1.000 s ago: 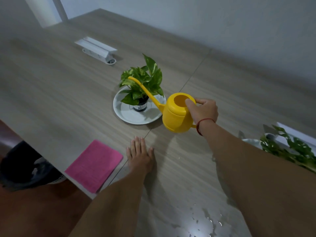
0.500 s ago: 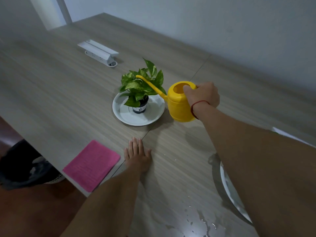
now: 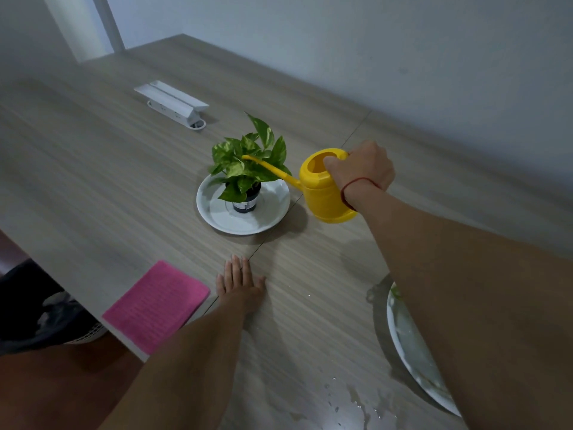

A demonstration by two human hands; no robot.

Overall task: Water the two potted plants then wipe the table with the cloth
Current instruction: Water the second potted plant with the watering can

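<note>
My right hand [image 3: 361,170] grips the handle of a yellow watering can [image 3: 324,189], whose thin spout reaches left into the leaves of a small potted plant [image 3: 248,162]. The plant stands in a dark pot on a white plate [image 3: 217,209]. The can sits low, close to the wooden table [image 3: 93,169], just right of the plate. My left hand [image 3: 240,285] lies flat on the table, fingers together, holding nothing. A pink cloth [image 3: 158,304] lies at the table's near edge, left of that hand. The second plant's white plate [image 3: 406,346] shows at the right, mostly hidden by my right arm.
Spilled water drops [image 3: 350,405] glisten on the table near the front edge. A white power socket box [image 3: 173,102] sits further back on the left. Below the table edge at the left stands a bin with a dark bag [image 3: 40,311]. A wall runs behind the table.
The watering can moved away from me and to the right, coming down level beside the plate with its spout over the leaves. My left hand stayed flat on the table.
</note>
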